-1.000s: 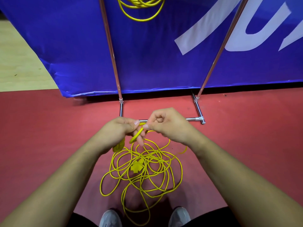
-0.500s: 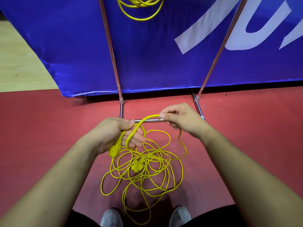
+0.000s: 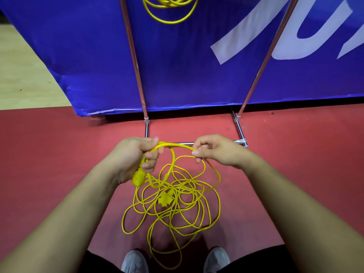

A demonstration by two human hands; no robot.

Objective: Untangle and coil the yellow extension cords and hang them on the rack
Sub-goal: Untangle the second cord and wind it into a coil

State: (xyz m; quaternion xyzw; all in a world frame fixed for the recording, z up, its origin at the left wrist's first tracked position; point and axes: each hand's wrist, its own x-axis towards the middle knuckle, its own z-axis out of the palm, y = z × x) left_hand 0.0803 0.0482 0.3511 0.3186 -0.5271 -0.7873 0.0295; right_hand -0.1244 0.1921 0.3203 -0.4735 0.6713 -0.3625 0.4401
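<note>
A tangled yellow extension cord lies in loose loops on the red floor between my feet, with a yellow socket block in the middle of the heap. My left hand grips the cord near its yellow plug, which hangs below the fist, and one small loop hangs from this hand. My right hand pinches the same cord a short span to the right. A coiled yellow cord hangs on the metal rack at the top edge.
The rack's two slanted poles and its base bars stand just beyond my hands. A blue banner hangs behind the rack. My two grey shoes stand at the bottom edge, touching the heap's lowest loops. Pale wooden floor lies at the far left.
My hands, close together a second ago, have drawn apart. The right hand slid right along the cord, and a span now stretches between both hands with a small loop at the left.
</note>
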